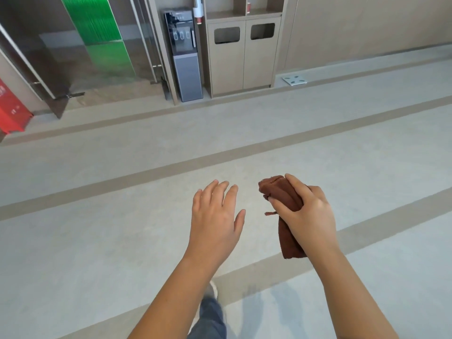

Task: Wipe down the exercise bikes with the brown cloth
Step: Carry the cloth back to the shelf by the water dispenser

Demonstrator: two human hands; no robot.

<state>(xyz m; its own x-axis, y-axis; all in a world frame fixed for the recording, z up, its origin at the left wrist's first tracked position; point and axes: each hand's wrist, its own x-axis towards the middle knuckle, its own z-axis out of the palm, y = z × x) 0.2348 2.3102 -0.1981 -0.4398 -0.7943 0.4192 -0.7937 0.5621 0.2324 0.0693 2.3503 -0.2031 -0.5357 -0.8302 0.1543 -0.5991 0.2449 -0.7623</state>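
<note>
Right hand (309, 214) grips the bunched brown cloth (281, 192), ready for wiping; left hand (215, 214) hangs empty, fingers spread. No exercise bikes visible above the floor (97, 216).

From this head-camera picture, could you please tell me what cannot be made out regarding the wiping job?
- Exercise bikes: none in the head view, so their place and state are unknown.
- Brown terry cloth: its middle is covered by the gripping right hand, so folds there are hidden.
- Open left hand: palm faces down, unseen.
- Red stand: cut by the left edge; its print is too small.
</note>
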